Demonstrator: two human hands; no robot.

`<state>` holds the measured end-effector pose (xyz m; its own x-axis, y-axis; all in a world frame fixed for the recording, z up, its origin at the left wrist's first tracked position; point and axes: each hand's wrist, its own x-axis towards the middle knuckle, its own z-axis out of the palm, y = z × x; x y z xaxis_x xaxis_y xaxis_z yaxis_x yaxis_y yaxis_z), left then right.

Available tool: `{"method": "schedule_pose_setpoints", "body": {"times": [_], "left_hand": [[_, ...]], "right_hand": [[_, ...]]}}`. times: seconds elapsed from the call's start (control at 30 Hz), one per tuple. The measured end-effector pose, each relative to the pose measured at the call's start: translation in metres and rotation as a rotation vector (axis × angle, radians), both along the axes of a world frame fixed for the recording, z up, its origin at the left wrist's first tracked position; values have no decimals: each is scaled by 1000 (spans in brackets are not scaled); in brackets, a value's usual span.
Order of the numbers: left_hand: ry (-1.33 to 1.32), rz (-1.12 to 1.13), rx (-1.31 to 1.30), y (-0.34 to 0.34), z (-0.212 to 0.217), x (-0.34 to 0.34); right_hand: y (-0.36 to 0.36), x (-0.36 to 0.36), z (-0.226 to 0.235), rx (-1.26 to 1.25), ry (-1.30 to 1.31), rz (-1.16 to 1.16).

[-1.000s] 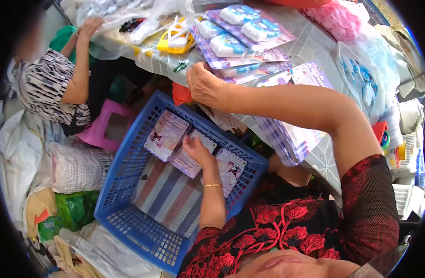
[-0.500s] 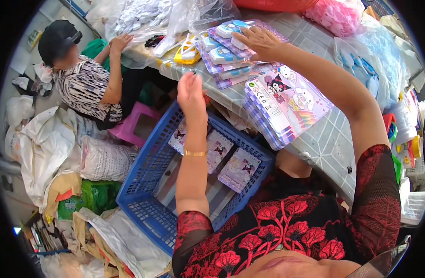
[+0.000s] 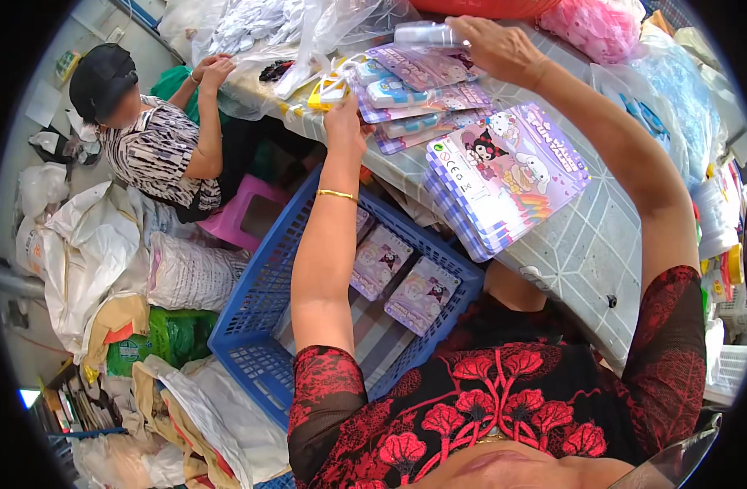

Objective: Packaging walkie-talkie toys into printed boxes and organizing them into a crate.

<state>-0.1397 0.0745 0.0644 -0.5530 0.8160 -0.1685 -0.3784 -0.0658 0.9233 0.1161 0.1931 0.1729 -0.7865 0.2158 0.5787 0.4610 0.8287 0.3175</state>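
My right hand [image 3: 504, 53] pinches the edge of a clear plastic blister pack [image 3: 426, 35], tilted up above a pile of printed cards [image 3: 422, 65] with blue-and-white plastic toys in blisters. At the table's near left edge is my left hand [image 3: 345, 126], its fingers drawn together against a yellow piece with white straps [image 3: 328, 94]. Whatever those fingers hold is hidden. Right of the blister pile lies a neat stack of purple cartoon cards [image 3: 508, 179] with checked edges.
Below the table edge stands a blue plastic basket [image 3: 251, 326] with several carded packs [image 3: 422, 295] inside. A person in a black cap [image 3: 157, 147] sits across at the left by a pink stool [image 3: 241, 212]. Bags of parts [image 3: 634, 106] crowd the table's far side.
My right hand has lifted a blister pack off the pile and tilted it up. My left hand has moved up to the yellow piece. The seated person's hands have come together.
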Motion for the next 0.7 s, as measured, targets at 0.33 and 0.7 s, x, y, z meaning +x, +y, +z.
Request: {"method": "schedule_pose_setpoints", "body": {"times": [0.33,0.7], "left_hand": [[488,200,44,-14,13,6],[496,-48,25,6,110,53]], "right_hand": [[-16,38,64,-104,127,14],[8,84,61,-193,463,-130]]}}
